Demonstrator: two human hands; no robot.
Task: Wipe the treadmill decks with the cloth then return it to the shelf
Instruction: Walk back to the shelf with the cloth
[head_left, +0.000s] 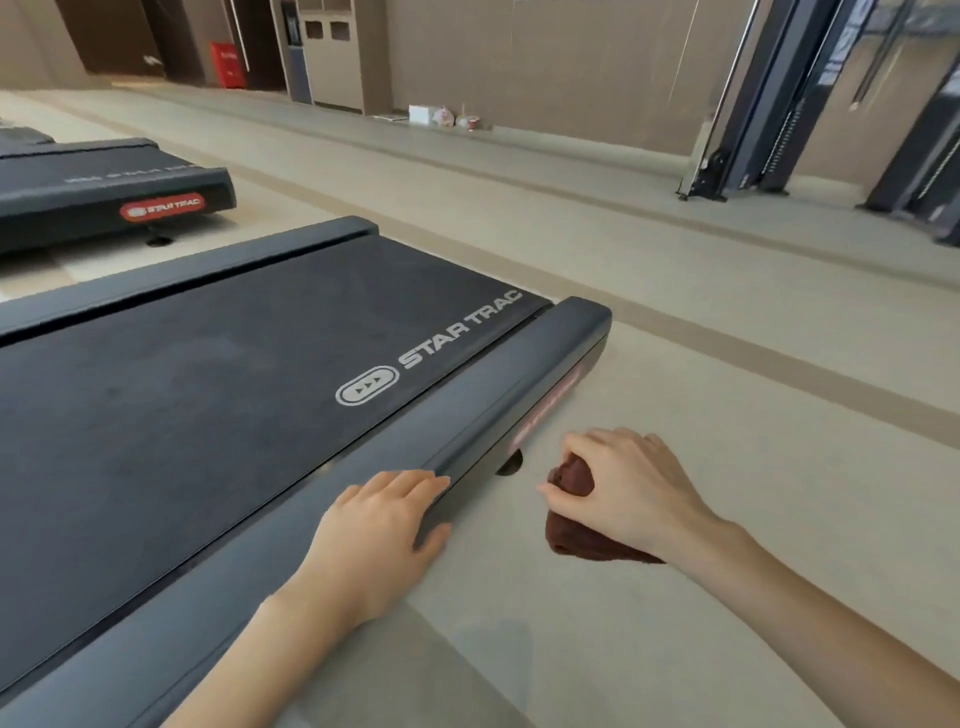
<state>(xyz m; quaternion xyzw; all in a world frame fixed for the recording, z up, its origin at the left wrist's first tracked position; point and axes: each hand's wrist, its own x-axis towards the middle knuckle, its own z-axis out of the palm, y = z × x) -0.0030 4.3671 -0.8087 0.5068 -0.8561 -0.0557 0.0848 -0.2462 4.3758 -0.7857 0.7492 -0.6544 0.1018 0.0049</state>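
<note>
Cloth (575, 545) gripped by right hand (623, 488), fingers curled; left hand (374, 525), fingers straight, on treadmill rail (493, 395)

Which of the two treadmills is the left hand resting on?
The near treadmill, white STAR TRAC on its belt; the left hand rests on its side rail. The far treadmill, red-badged, is untouched.

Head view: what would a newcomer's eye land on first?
The dark treadmill with its white STAR TRAC logo fills the left half. At its near rail the left grip rests flat, while the right grip clutches a brown cloth beside it, over the floor. A second treadmill sits upper left.
</note>
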